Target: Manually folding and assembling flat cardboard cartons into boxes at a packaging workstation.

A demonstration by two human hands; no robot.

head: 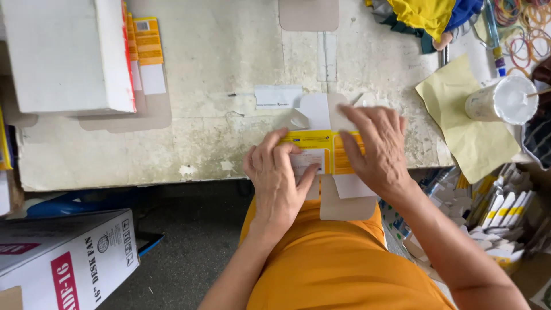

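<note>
A flat yellow, orange and white carton blank (319,150) lies at the near edge of the worn white table (224,63). My left hand (279,172) presses on its left panel, fingers bent, thumb along the white label area. My right hand (376,146) lies flat with spread fingers over its right orange panel. White flaps stick out above and below my hands. Neither hand grips the blank; both push down on it.
A white box (66,54) with a stack of flat blanks (146,49) sits far left. A pot (502,100) stands on yellow paper (468,123) at right, rubber bands (525,31) behind. Folded cartons (499,215) fill a bin lower right; a large cardboard box (63,261) lower left.
</note>
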